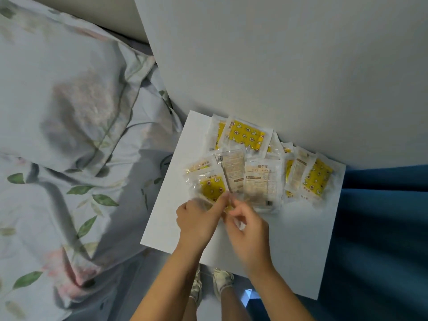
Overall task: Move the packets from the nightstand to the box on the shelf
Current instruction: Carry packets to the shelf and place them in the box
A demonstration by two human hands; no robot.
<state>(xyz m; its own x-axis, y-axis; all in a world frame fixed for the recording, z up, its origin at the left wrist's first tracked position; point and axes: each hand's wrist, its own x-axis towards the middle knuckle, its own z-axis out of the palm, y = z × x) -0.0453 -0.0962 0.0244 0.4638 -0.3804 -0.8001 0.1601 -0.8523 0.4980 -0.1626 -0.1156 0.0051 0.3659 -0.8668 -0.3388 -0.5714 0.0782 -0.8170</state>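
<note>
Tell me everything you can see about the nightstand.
The nightstand shows only its flat white top, seen from above, smooth and matte. It stands against the pale wall, with the bed on one side and a blue curtain on the other. Clear packets, some yellow inside, lie spread over its far half. The left hand and right hand are gathering packets at its middle.

One beige packet (261, 179) lying near the middle of the tabletop (301, 239) is showing a bold heading of Chinese characters, reading roughly 暖手宝, above lines of print too small to read. Another packet (201, 166) at the left is carrying similar characters, too blurred to make out.
</note>
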